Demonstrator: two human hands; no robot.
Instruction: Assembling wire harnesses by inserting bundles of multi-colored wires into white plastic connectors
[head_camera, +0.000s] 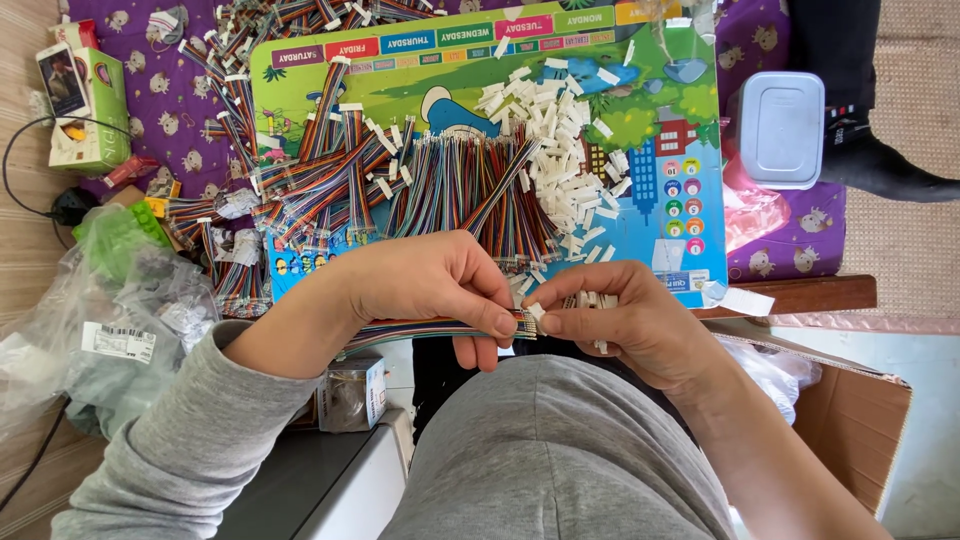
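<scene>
Grey-clad knees sit below the left hand pinching a rainbow ribbon cable, while the right hand pinches a white connector at the cable's end

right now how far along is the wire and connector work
Done, it seems: ribbon cables with white ends lie piled at the board's left. In hand: the left hand holds a ribbon cable, and the right hand pinches a white connector at its tip. Left: a row of bare-ended cables and loose white connectors.
</scene>
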